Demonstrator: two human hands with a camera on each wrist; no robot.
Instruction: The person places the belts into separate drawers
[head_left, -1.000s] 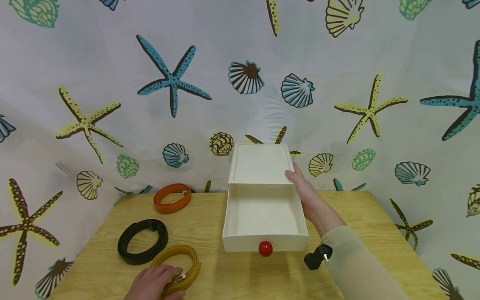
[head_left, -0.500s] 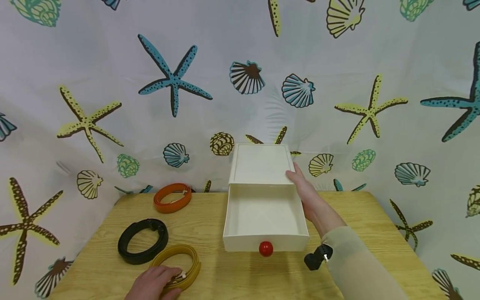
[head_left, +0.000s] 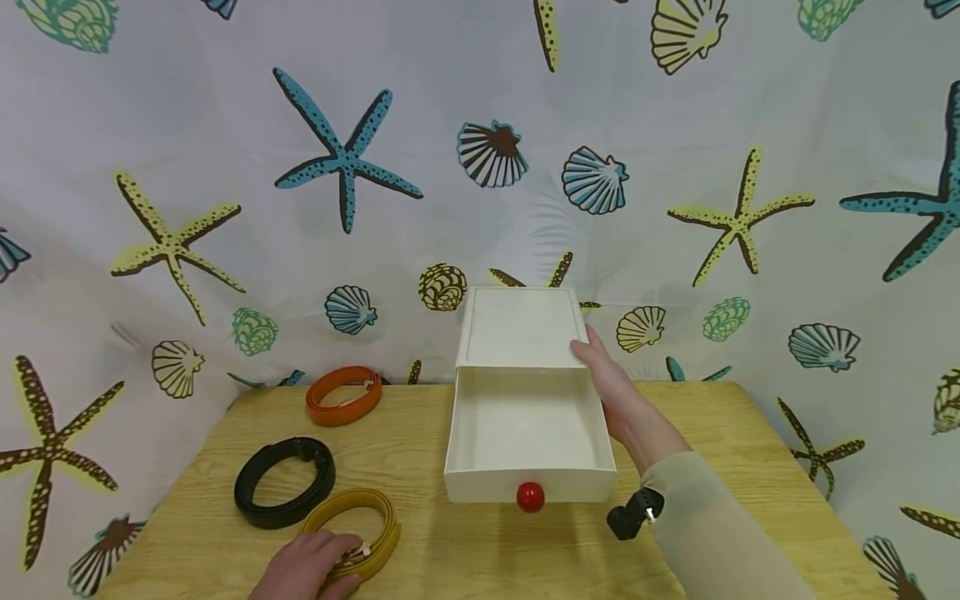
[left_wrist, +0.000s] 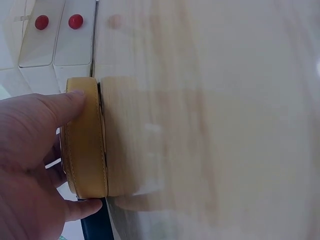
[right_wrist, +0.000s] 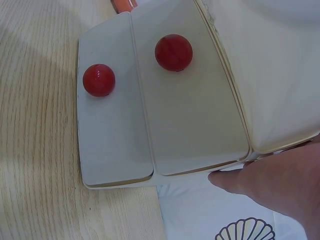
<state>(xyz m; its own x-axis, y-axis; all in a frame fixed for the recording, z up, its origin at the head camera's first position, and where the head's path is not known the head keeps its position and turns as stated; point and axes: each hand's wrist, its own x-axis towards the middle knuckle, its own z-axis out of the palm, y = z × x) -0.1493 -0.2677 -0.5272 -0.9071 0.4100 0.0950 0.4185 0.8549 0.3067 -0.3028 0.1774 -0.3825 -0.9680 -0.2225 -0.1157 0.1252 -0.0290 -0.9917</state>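
A coiled mustard-yellow belt (head_left: 386,533) lies at the table's near left. My left hand (head_left: 303,567) grips it; in the left wrist view the thumb and fingers spread around the belt (left_wrist: 86,140). A white drawer box (head_left: 522,329) stands at the middle, its top drawer (head_left: 532,486) pulled out, with a red knob (head_left: 530,497) on the front. My right hand (head_left: 618,392) holds the box's right side, thumb on the top edge; its other fingers are hidden. Below, the right wrist view shows two drawers with red knobs (right_wrist: 173,52), pushed in.
On the left of the wooden table (head_left: 480,550) lie a coiled black belt (head_left: 251,492), touching or close to the yellow one, and a coiled orange belt (head_left: 330,415) farther back. A cloth (head_left: 480,83) printed with shells and starfish hangs behind the table.
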